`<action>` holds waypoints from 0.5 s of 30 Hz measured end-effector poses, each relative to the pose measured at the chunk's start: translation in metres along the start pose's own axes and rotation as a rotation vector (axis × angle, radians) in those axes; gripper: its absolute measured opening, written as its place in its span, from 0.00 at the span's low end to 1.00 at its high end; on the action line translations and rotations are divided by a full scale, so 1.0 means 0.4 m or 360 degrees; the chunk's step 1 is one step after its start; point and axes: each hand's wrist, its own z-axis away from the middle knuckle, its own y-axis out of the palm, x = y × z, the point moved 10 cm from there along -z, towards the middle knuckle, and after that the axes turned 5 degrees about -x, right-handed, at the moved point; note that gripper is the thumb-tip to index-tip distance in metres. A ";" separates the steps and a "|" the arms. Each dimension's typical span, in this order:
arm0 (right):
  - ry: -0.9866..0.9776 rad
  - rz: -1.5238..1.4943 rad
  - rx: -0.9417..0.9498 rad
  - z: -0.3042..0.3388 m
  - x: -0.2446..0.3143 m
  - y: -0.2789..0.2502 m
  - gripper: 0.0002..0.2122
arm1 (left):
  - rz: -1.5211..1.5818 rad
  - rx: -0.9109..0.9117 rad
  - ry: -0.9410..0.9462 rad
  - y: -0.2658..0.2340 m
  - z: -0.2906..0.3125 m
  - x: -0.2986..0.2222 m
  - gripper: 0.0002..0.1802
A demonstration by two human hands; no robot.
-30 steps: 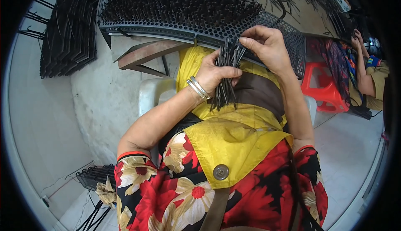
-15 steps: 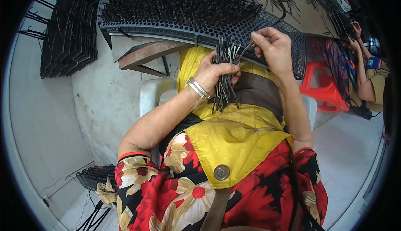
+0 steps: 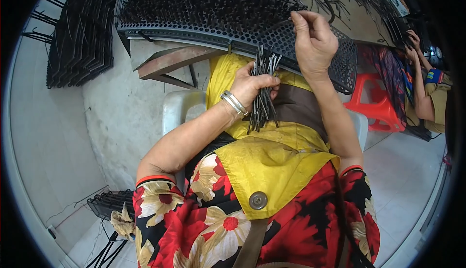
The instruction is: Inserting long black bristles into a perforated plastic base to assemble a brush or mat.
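My left hand (image 3: 251,86) is closed around a bundle of thin dark metal rods (image 3: 262,110), held upright over my lap, with lighter tips at the top. Up and to the right, my right hand (image 3: 315,45) pinches a single thin dark rod (image 3: 277,25) between thumb and fingertips. That rod points left, over a black perforated tray (image 3: 320,40). Many dark rods (image 3: 208,6) stand packed in the tray's holes from its left end to past its middle. The right part of the tray shows bare holes.
A rusty metal frame (image 3: 170,60) supports the tray. Black wire racks (image 3: 85,35) hang at the left wall. Loose rods (image 3: 335,1) lie on the board behind the tray. At right, a red stool (image 3: 374,103) stands near a co-worker's arm (image 3: 423,93).
My right hand has moved up and away from the bundle, carrying one rod over the tray. My left hand stays in nearly the same place with the bundle.
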 end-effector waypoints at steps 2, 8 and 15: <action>-0.0118 0.0065 -0.0004 -0.002 0.017 0.007 0.04 | -0.0012 -0.0018 -0.0007 0.005 0.004 -0.003 0.15; -0.0623 0.0011 0.0235 0.015 0.087 0.068 0.05 | 0.0001 -0.0008 -0.0040 -0.003 -0.004 0.006 0.16; -0.0426 0.0177 0.0703 0.036 0.027 0.144 0.05 | -0.0018 -0.0001 -0.0048 0.010 0.000 0.002 0.16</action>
